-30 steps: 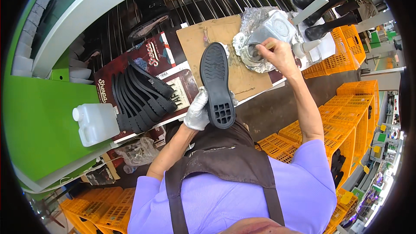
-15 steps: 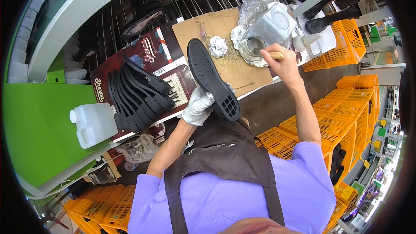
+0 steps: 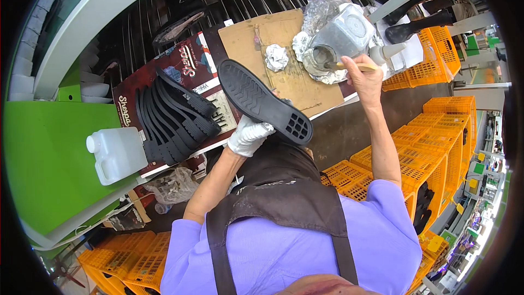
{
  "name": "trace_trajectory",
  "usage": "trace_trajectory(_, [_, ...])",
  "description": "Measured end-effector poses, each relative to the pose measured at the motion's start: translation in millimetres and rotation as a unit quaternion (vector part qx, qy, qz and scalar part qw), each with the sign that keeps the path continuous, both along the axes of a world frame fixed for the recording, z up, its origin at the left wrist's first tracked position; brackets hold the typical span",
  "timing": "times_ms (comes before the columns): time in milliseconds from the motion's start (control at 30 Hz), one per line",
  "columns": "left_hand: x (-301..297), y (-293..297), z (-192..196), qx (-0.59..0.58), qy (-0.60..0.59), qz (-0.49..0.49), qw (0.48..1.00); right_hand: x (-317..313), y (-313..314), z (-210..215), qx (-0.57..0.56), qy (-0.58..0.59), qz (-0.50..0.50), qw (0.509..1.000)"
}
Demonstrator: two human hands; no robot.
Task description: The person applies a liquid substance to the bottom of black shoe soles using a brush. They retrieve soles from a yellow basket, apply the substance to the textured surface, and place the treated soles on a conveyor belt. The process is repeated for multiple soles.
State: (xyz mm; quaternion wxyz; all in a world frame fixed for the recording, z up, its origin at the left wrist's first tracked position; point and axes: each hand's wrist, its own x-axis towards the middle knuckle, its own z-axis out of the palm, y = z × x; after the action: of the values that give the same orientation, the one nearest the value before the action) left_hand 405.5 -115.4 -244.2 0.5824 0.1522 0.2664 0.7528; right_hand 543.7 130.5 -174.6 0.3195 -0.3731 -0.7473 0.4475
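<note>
Head view: gloved L hand [image 3: 250, 137] is grasping black sole [image 3: 256, 97] near tan cardboard [image 3: 315, 96], turning it more crosswise than a sec ago; R hand [image 3: 365, 81] is pinching brush [image 3: 369, 68] at jar [image 3: 322, 54], prob. mid-dip.

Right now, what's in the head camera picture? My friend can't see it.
A gloved left hand holds a black sole; the bare right hand holds a brush at an open jar. More soles lie in a row at left, beside a white jug.
</note>
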Motion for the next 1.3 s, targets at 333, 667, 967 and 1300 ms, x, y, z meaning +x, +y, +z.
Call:
trace_trajectory(333, [-9.6,19.1,-9.8,-0.040,0.062,0.043,0.996,6.2,3.6,3.2,0.087,-0.088,0.076,0.989])
trace_trajectory(667, [-21.1,20.2,10.7,-0.030,0.307,0.149,0.939,20.9,-7.2,12.6,0.052,-0.052,0.047,0.996])
trace_trajectory(967, [-23.9,23.7,22.2,0.088,0.313,0.141,0.935,21.6,-63.5,33.2,0.159,0.151,0.100,0.970])
trace_trajectory(1300, [-19.7,27.3,59.6,-0.035,0.620,0.302,0.723,-15.0,-103.1,36.5,0.280,0.210,0.165,0.922])
